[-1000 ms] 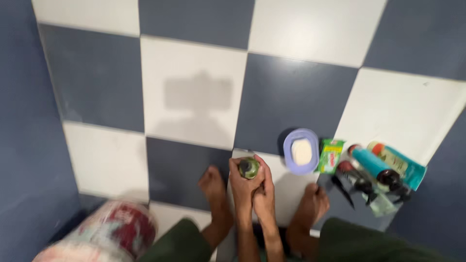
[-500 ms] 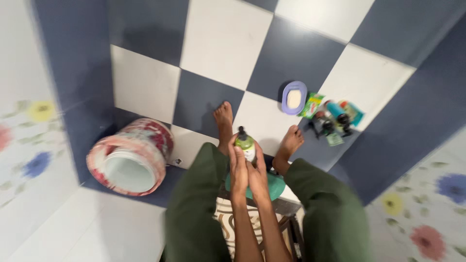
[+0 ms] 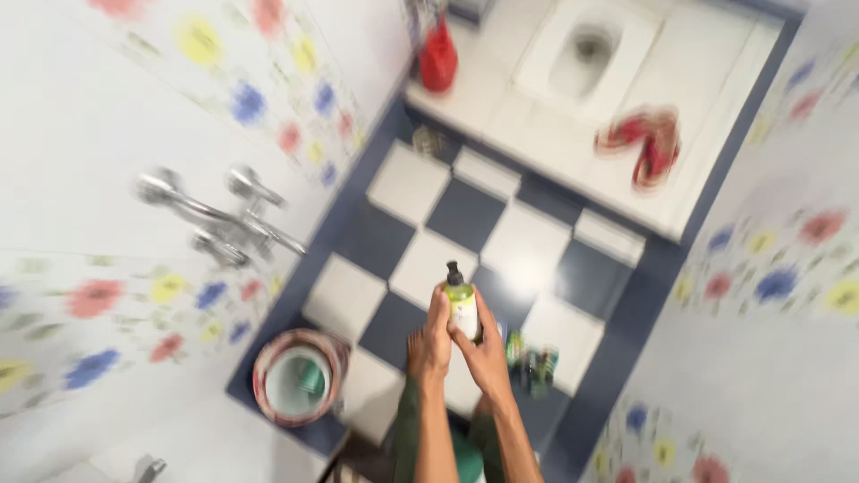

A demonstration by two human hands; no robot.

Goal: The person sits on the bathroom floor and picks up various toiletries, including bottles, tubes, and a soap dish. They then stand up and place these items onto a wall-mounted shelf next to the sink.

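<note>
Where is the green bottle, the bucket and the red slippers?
green bottle [image 3: 463, 309], head view, on its pale green body.
bucket [image 3: 268, 368], head view, on its patterned rim.
red slippers [image 3: 646, 148], head view, on the nearer slipper.

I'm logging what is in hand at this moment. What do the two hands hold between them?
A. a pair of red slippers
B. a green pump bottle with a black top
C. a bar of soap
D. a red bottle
B: the left hand and the right hand both close around the green pump bottle, held upright with its black pump at the top, above the checkered floor.
</note>
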